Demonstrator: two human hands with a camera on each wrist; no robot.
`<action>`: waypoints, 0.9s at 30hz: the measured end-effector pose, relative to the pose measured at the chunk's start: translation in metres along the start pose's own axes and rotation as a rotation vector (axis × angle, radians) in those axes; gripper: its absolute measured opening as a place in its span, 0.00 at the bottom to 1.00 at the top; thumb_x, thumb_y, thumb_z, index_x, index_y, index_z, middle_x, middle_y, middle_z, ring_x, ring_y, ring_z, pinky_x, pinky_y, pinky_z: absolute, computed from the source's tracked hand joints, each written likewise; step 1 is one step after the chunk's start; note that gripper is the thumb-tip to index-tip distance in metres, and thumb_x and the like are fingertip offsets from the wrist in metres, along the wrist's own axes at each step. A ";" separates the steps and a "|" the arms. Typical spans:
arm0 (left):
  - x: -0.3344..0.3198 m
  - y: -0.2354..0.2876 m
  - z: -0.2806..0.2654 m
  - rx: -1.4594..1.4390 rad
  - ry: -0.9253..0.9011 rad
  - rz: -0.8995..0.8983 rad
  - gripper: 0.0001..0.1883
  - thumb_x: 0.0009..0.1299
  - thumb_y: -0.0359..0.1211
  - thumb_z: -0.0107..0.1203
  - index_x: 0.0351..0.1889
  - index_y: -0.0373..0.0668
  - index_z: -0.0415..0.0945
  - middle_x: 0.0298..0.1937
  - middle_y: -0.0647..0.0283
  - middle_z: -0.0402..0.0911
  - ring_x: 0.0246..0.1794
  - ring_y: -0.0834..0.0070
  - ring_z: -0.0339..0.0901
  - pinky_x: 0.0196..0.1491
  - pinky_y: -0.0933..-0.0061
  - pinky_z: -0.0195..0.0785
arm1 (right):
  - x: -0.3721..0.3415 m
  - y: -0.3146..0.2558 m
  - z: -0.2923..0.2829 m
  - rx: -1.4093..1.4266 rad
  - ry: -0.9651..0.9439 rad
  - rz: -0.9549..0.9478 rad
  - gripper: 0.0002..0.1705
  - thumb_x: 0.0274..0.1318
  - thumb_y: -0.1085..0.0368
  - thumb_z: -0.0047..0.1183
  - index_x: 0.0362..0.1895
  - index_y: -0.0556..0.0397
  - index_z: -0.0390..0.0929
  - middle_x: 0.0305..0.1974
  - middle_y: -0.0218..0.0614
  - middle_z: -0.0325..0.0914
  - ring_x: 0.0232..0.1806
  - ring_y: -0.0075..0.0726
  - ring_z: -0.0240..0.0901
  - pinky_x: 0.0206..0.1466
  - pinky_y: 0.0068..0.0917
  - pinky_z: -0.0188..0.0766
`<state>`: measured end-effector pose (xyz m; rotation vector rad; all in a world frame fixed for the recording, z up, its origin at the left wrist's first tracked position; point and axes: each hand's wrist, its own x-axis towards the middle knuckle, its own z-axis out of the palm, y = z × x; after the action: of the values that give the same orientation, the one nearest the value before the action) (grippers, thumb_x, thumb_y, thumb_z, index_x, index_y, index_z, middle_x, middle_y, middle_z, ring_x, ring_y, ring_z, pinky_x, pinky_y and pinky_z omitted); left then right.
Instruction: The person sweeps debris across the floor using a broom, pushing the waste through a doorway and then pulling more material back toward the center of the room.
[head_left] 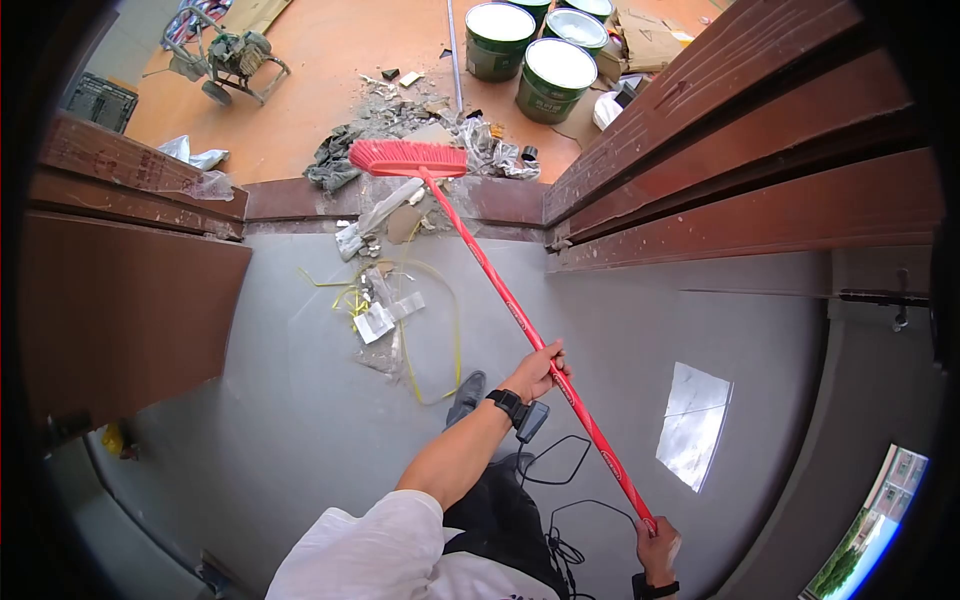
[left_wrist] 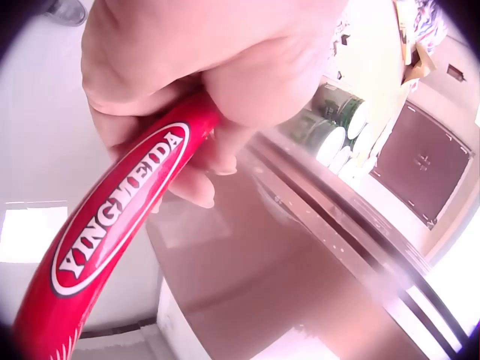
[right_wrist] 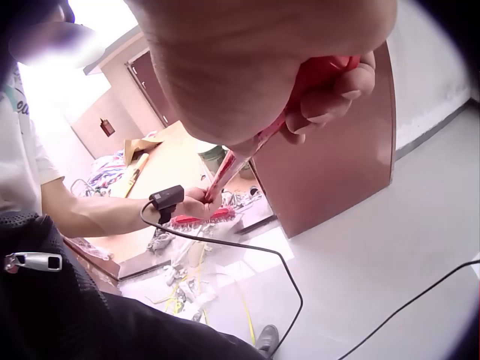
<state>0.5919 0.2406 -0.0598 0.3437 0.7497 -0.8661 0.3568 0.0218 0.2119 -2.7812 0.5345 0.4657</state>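
Observation:
A red broom (head_left: 490, 270) slants across the head view, its bristle head (head_left: 410, 158) lying at the door sill over rubble. My left hand (head_left: 537, 372) grips the handle around its middle. In the left wrist view its fingers curl round the red shaft (left_wrist: 120, 214), beside the white YINGMEIDA lettering. Down at the lower right, my right hand (head_left: 659, 550) holds the top end of the handle. The right wrist view shows those fingers (right_wrist: 341, 94) wrapped about the red end. Dusty debris (head_left: 400, 120), with grey cloth and plastic scraps, lies just past the bristles.
Yellow strapping (head_left: 457, 340) and paper scraps (head_left: 375, 322) lie on the grey floor. Brown door leaves (head_left: 130, 300) flank the opening. Beyond it stand several green buckets (head_left: 555, 85) and a wheeled machine (head_left: 235, 60). A black cable (head_left: 560, 545) hangs near my legs.

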 end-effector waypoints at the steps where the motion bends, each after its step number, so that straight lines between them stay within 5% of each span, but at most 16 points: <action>1: -0.010 0.009 0.001 -0.012 -0.002 0.014 0.15 0.71 0.44 0.46 0.28 0.44 0.67 0.17 0.70 0.67 0.24 0.74 0.72 0.39 0.63 0.72 | 0.007 0.002 -0.004 0.013 -0.084 0.034 0.13 0.46 0.60 0.59 0.23 0.56 0.73 0.15 0.45 0.69 0.18 0.52 0.69 0.22 0.37 0.64; 3: -0.027 0.031 0.000 0.003 -0.202 0.114 0.15 0.71 0.44 0.46 0.29 0.44 0.67 0.16 0.71 0.66 0.21 0.75 0.70 0.38 0.64 0.71 | 0.018 -0.012 -0.010 0.018 -0.148 0.057 0.13 0.46 0.60 0.58 0.22 0.56 0.72 0.14 0.45 0.69 0.17 0.53 0.69 0.22 0.37 0.63; 5: -0.011 0.052 -0.016 -0.020 -0.168 0.197 0.15 0.71 0.45 0.45 0.29 0.45 0.67 0.15 0.72 0.65 0.19 0.78 0.67 0.38 0.65 0.71 | 0.028 -0.048 -0.009 -0.074 -0.112 -0.069 0.14 0.47 0.58 0.58 0.22 0.56 0.72 0.14 0.45 0.68 0.17 0.52 0.68 0.21 0.37 0.63; 7: -0.004 0.070 -0.026 -0.110 0.116 0.226 0.15 0.71 0.45 0.45 0.28 0.46 0.66 0.15 0.74 0.65 0.17 0.79 0.65 0.38 0.65 0.72 | 0.038 -0.082 -0.022 -0.091 -0.020 -0.166 0.15 0.45 0.58 0.59 0.20 0.56 0.72 0.13 0.46 0.67 0.16 0.52 0.68 0.20 0.37 0.62; 9: -0.013 0.080 -0.017 -0.144 0.079 0.245 0.15 0.71 0.44 0.45 0.28 0.46 0.65 0.15 0.74 0.64 0.17 0.80 0.65 0.38 0.65 0.72 | 0.045 -0.109 -0.054 -0.150 0.122 -0.188 0.17 0.43 0.59 0.61 0.16 0.55 0.70 0.13 0.46 0.67 0.17 0.52 0.67 0.20 0.37 0.61; 12: -0.061 0.076 0.008 -0.221 -0.096 0.254 0.14 0.71 0.43 0.45 0.28 0.45 0.66 0.16 0.72 0.67 0.21 0.77 0.70 0.38 0.65 0.73 | 0.056 -0.118 -0.113 0.026 -0.055 -0.122 0.10 0.42 0.65 0.59 0.23 0.60 0.76 0.12 0.37 0.66 0.14 0.30 0.63 0.19 0.28 0.58; 14: -0.096 0.090 0.035 -0.173 -0.136 0.253 0.12 0.70 0.42 0.46 0.29 0.46 0.67 0.19 0.71 0.71 0.26 0.75 0.75 0.38 0.65 0.73 | 0.061 -0.122 -0.153 0.177 -0.054 -0.174 0.10 0.43 0.71 0.56 0.33 0.63 0.77 0.20 0.31 0.71 0.21 0.20 0.63 0.25 0.19 0.60; 15: -0.106 0.095 0.048 -0.164 -0.187 0.247 0.11 0.70 0.41 0.46 0.29 0.47 0.68 0.21 0.70 0.73 0.29 0.74 0.76 0.38 0.65 0.74 | 0.067 -0.107 -0.173 0.275 -0.023 -0.172 0.12 0.43 0.73 0.56 0.36 0.64 0.75 0.25 0.33 0.73 0.26 0.21 0.66 0.30 0.16 0.62; 16: -0.115 0.098 0.061 -0.154 -0.239 0.239 0.10 0.69 0.40 0.46 0.30 0.48 0.69 0.23 0.70 0.75 0.32 0.74 0.78 0.38 0.66 0.74 | 0.070 -0.118 -0.198 0.297 0.048 -0.235 0.05 0.45 0.72 0.54 0.28 0.61 0.73 0.22 0.30 0.68 0.25 0.22 0.64 0.35 0.19 0.65; 18: -0.147 0.107 0.096 -0.203 -0.327 0.309 0.09 0.69 0.40 0.47 0.29 0.49 0.70 0.26 0.69 0.76 0.34 0.74 0.78 0.40 0.67 0.74 | 0.065 -0.145 -0.249 0.212 0.194 -0.360 0.14 0.57 0.59 0.50 0.28 0.58 0.72 0.29 0.43 0.74 0.27 0.43 0.71 0.31 0.34 0.70; 21: -0.185 0.114 0.126 -0.302 -0.482 0.405 0.09 0.68 0.39 0.47 0.30 0.47 0.71 0.28 0.69 0.77 0.36 0.73 0.78 0.42 0.69 0.75 | 0.087 -0.132 -0.279 0.535 0.362 -0.484 0.12 0.55 0.63 0.48 0.26 0.61 0.72 0.30 0.41 0.72 0.30 0.38 0.69 0.38 0.34 0.69; 23: -0.207 0.108 0.126 -0.412 -0.541 0.469 0.08 0.67 0.38 0.48 0.29 0.46 0.71 0.28 0.69 0.77 0.36 0.73 0.78 0.42 0.70 0.75 | 0.112 -0.160 -0.282 1.297 0.239 -0.968 0.11 0.52 0.65 0.44 0.23 0.59 0.72 0.26 0.40 0.69 0.27 0.39 0.65 0.41 0.41 0.66; 24: -0.208 0.098 0.117 -0.459 -0.517 0.482 0.08 0.67 0.38 0.48 0.29 0.46 0.71 0.28 0.69 0.77 0.36 0.73 0.78 0.42 0.70 0.75 | 0.124 -0.181 -0.277 1.515 0.398 -0.770 0.11 0.49 0.66 0.41 0.17 0.54 0.68 0.19 0.35 0.61 0.22 0.37 0.59 0.38 0.43 0.62; 25: -0.211 0.094 0.107 -0.506 -0.488 0.502 0.08 0.67 0.37 0.48 0.30 0.46 0.71 0.28 0.69 0.77 0.36 0.73 0.78 0.42 0.71 0.75 | 0.129 -0.213 -0.265 1.514 0.358 -0.770 0.11 0.49 0.66 0.41 0.17 0.54 0.68 0.19 0.35 0.61 0.22 0.37 0.59 0.38 0.43 0.62; 27: -0.225 0.095 0.082 -0.552 -0.397 0.564 0.06 0.66 0.36 0.48 0.30 0.46 0.71 0.28 0.69 0.77 0.38 0.73 0.78 0.42 0.72 0.76 | 0.138 -0.265 -0.242 1.789 0.073 -0.763 0.10 0.48 0.70 0.50 0.19 0.50 0.63 0.18 0.27 0.59 0.20 0.24 0.58 0.35 0.24 0.64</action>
<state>0.6102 0.3794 0.1566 -0.1139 0.4541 -0.1611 0.6463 0.1385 0.4365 -1.0572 -0.1702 -0.2599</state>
